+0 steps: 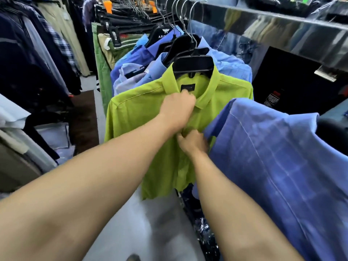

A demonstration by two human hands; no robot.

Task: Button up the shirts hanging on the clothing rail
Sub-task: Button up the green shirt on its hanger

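A lime green shirt (pixel 143 113) hangs on a black hanger (pixel 194 65) from the shiny clothing rail (pixel 263 25), facing me. My left hand (pixel 176 110) grips the shirt's front just below the collar, fingers curled into the fabric. My right hand (pixel 192 143) pinches the placket a little lower, at mid chest. The buttons themselves are hidden by my hands. A blue checked shirt (pixel 273 157) hangs nearest me on the right and overlaps the green shirt's right side.
Behind the green shirt hang several blue shirts (pixel 146 53) on black hangers. A second rack of dark and plaid garments (pixel 37 53) lines the left side. Grey floor (pixel 131 223) runs between the racks. Green trousers (pixel 101 72) hang further back.
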